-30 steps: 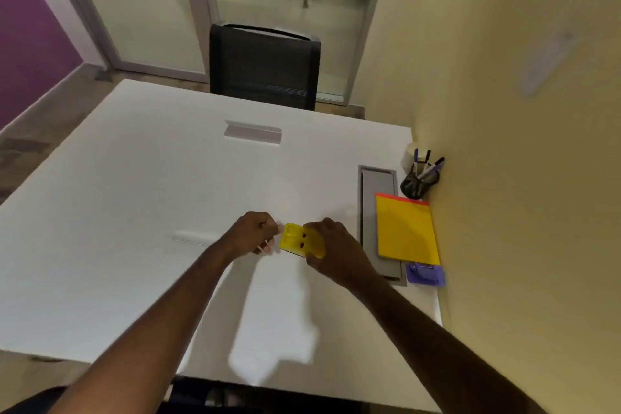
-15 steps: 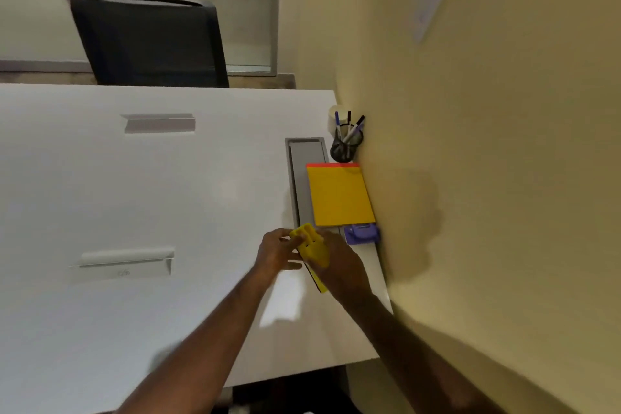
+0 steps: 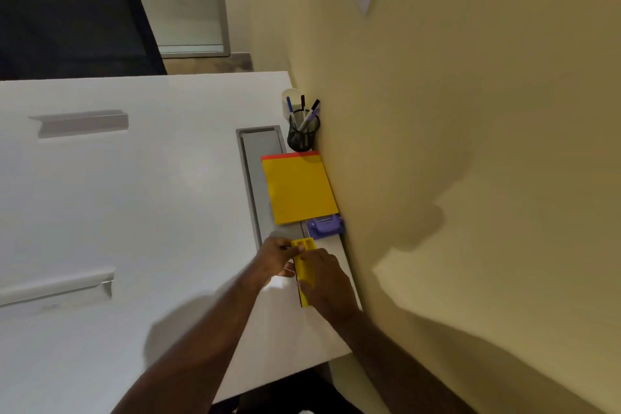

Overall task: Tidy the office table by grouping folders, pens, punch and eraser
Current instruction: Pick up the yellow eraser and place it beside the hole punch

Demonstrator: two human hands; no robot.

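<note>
Both my hands hold a long yellow block, the eraser (image 3: 305, 270), just above the white table (image 3: 151, 212) near its right edge. My left hand (image 3: 276, 257) grips its far left side and my right hand (image 3: 327, 282) covers its near right side. Beyond it, against the yellow wall, sits a purple punch (image 3: 325, 226). A yellow folder (image 3: 298, 190) lies on top of a red one whose edge shows at the far end. A black mesh cup with several pens (image 3: 304, 131) stands at the far corner.
A grey cable tray (image 3: 260, 158) is set into the table left of the folders. Two grey flaps (image 3: 80, 123) lie in the table surface at left. A black chair (image 3: 70, 23) stands behind the table. The yellow wall (image 3: 470, 178) runs along the right edge.
My hands have carried the yellow eraser right, toward the wall and the purple punch. It has turned lengthwise. The view has swung right and closer.
</note>
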